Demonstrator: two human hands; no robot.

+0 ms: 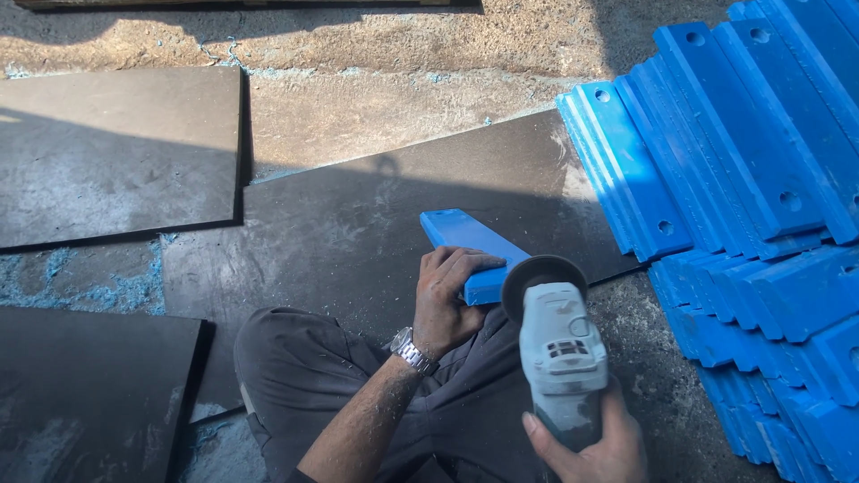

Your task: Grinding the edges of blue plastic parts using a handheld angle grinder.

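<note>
light: harsh sun from above | shadow: deep across dark sheets [376,224] | glare: blue stack [752,161] | focus: sharp

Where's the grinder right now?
In the head view, lower right of centre: the right hand holds the grey grinder, its disc against the blue block under the left hand.

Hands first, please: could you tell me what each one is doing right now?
Left hand: closed on the blue plastic block.
Right hand: closed around the grey angle grinder.
</note>
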